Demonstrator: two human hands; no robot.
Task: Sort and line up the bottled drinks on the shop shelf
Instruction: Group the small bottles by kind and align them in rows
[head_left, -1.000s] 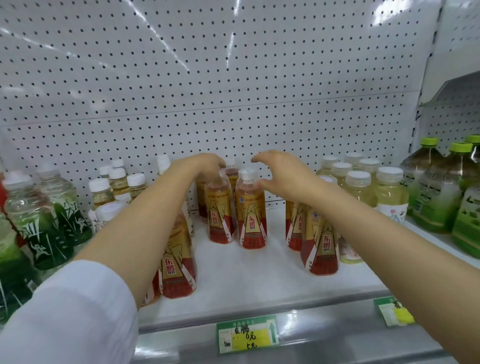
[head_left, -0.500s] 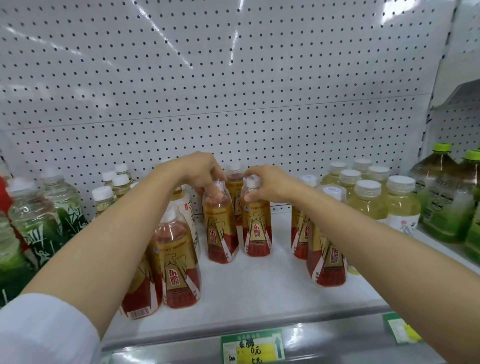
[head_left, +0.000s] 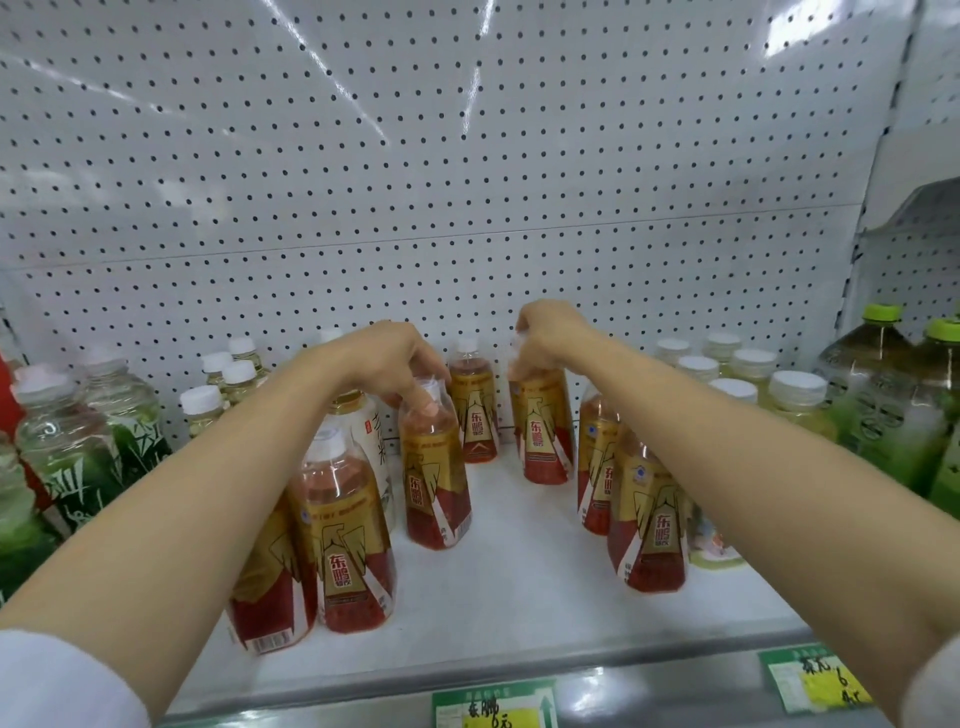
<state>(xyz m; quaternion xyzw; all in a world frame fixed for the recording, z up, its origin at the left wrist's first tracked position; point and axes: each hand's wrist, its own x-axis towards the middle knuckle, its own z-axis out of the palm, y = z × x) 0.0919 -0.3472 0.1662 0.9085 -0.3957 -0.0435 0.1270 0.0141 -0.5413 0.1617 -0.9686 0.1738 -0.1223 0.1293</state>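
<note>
Several red-and-gold bottles with white caps stand on the white shelf (head_left: 519, 587). My left hand (head_left: 387, 361) grips the neck of one bottle (head_left: 434, 478) left of centre. My right hand (head_left: 550, 332) grips the top of another bottle (head_left: 543, 436) further back. A third bottle (head_left: 471, 408) stands between them near the pegboard. Two more red-and-gold bottles (head_left: 345, 545) stand at the front left under my left forearm, and two (head_left: 647, 525) at the right under my right forearm.
Clear bottles with green bamboo labels (head_left: 98, 447) stand at the left, pale yellow white-capped bottles (head_left: 795, 397) at the back right, large green-capped bottles (head_left: 883, 395) at the far right. A pegboard wall (head_left: 467, 182) closes the back. Price tags (head_left: 493, 706) hang on the front rail.
Both hands closed on bottle tops. The left hand drew its bottle forward and left; the right hand shifted its bottle right and back, widening the gap and exposing the bottle behind.
</note>
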